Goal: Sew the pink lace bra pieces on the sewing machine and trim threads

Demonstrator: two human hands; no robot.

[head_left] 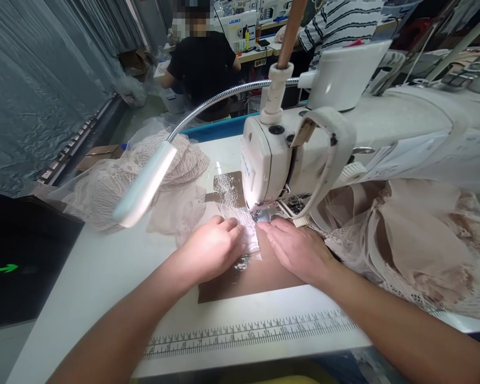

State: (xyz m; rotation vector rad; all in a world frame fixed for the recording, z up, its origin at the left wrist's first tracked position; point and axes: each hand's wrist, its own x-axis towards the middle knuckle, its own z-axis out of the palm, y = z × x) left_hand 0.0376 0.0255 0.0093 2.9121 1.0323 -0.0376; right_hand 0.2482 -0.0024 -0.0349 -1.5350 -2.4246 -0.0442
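My left hand [212, 248] lies knuckles up on a pale lace piece [246, 226], its fingers curled and pressing the fabric down just in front of the needle. My right hand [298, 248] rests flat beside it, fingers stretched toward the presser foot [263, 216] of the white sewing machine [304, 154]. The lace runs under the foot, over a brown panel [260, 277] set into the table.
A gooseneck lamp [144, 186] hangs over the left. Piles of lace [116, 181] lie at the back left, a heap of beige fabric [416, 240] at the right. A ruler strip [248, 333] lines the table's front edge. Two other people sit at machines beyond.
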